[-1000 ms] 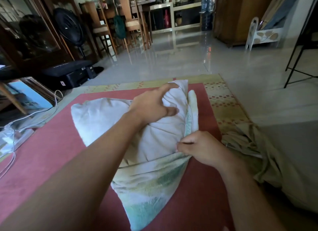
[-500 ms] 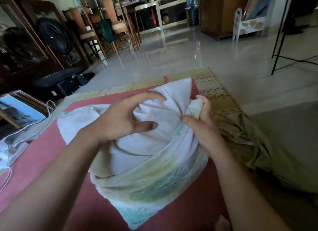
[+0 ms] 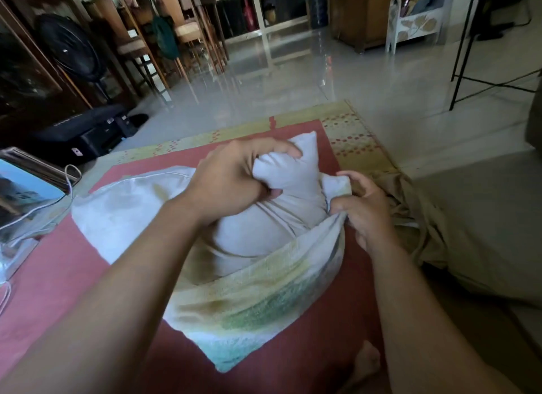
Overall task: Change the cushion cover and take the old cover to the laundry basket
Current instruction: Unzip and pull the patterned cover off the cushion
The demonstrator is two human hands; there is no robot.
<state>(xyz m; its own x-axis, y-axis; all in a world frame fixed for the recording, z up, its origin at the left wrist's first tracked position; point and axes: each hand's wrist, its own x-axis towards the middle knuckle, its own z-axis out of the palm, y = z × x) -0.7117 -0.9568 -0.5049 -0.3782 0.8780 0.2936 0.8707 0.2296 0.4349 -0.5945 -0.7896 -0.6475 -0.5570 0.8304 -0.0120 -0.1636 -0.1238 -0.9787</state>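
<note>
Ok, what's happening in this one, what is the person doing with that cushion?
A person sits on a red mat working a cushion and its green-tinted cover against each other. The left hand squeezes the cushion's far corner; the right hand pinches the cover's open edge. The cover wraps only the near part of the cushion. A crumpled tan cloth lies beside it on the right.

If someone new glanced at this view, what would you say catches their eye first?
First, the two hands at centre: the left hand squeezes a corner of the white cushion, while the right hand pinches the open edge of the pale green-tinted cover wrapped around its near half. Both lie on a red mat, with crumpled beige cloth to the right.
</note>
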